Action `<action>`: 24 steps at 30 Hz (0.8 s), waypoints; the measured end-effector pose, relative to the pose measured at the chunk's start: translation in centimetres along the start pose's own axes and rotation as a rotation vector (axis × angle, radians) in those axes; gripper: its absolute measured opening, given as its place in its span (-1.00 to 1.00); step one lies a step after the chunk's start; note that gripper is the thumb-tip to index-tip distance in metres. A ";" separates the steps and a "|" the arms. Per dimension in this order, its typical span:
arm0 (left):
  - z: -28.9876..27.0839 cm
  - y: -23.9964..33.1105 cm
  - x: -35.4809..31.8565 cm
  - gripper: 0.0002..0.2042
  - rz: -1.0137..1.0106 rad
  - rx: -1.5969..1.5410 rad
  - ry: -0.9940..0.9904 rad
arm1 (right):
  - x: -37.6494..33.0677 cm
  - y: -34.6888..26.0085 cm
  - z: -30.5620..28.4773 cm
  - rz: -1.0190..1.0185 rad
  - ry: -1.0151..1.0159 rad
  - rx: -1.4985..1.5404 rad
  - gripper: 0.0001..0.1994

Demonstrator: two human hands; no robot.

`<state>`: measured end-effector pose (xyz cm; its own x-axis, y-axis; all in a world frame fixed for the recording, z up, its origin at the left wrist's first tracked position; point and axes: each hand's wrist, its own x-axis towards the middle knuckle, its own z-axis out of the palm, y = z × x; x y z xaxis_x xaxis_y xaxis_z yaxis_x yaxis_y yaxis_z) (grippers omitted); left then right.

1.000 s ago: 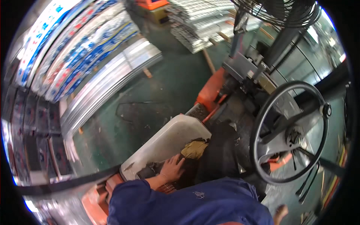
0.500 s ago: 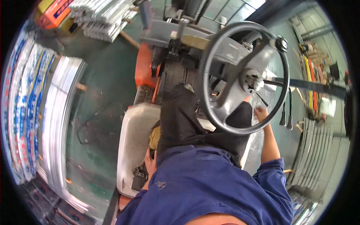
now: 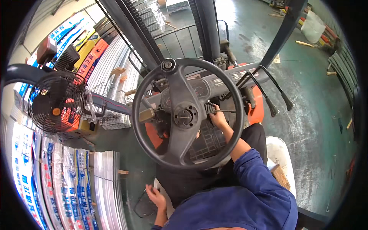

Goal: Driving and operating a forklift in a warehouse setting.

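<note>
Right hand (image 3: 218, 119) now behind steering wheel (image 3: 187, 113).

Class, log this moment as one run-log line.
right hand: at column switch behind wheel | left hand: on seat edge | levers: untouched

The steering wheel (image 3: 186, 114) is black, with a black round knob (image 3: 168, 65) on its rim. Behind it the machine's body panel (image 3: 256, 107) is orange, and the control levers (image 3: 270, 94) are black with black grips. The person's sleeve (image 3: 253, 172) is deep blue; the trousers (image 3: 199, 180) are black. The seat edge (image 3: 281, 157) is off-white. A small fan (image 3: 57, 101) has a black cage with an orange centre. The floor (image 3: 306, 76) is dull green, scuffed with pale streaks. Stacked metal profiles (image 3: 109, 188) are silvery, and their wrappers (image 3: 50, 184) are white with blue and red print.
</note>
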<state>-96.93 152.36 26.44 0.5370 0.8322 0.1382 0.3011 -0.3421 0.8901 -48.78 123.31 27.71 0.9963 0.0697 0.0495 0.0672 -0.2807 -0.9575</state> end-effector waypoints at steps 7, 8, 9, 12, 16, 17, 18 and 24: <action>13.6 16.6 18.7 -0.59 0.679 0.233 -0.011 | 3.7 6.7 2.4 -0.436 0.274 -0.310 -0.56; 16.6 19.4 18.8 -0.58 0.438 -0.053 -0.013 | 3.6 6.3 2.2 -0.443 0.274 -0.230 -0.68; 18.2 20.1 20.0 -0.56 0.492 -0.034 0.053 | 4.3 6.4 2.2 -0.394 0.262 -0.202 -0.75; 20.9 20.6 22.2 -0.53 0.586 -0.127 0.140 | 6.0 6.7 2.5 -0.202 0.149 -0.119 -0.88; 19.3 19.5 22.5 -0.49 0.761 0.036 0.273 | 6.0 4.4 4.3 0.060 -0.061 0.490 -0.74; 19.2 18.5 23.0 -0.48 0.841 -0.076 0.294 | 6.4 7.0 5.1 -0.007 -0.089 0.686 -0.73; 19.7 22.0 23.5 -0.52 0.917 -0.025 0.240 | 7.8 11.1 4.7 -0.106 -0.077 0.872 -0.71; 20.2 26.8 26.9 -0.67 0.897 0.261 0.156 | 8.3 11.8 5.1 0.257 -0.075 0.906 -0.77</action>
<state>-58.54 156.73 45.25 0.5478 0.2542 0.7970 0.0040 -0.9535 0.3014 -40.01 125.43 15.39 0.9668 0.1790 -0.1822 -0.2520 0.5525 -0.7945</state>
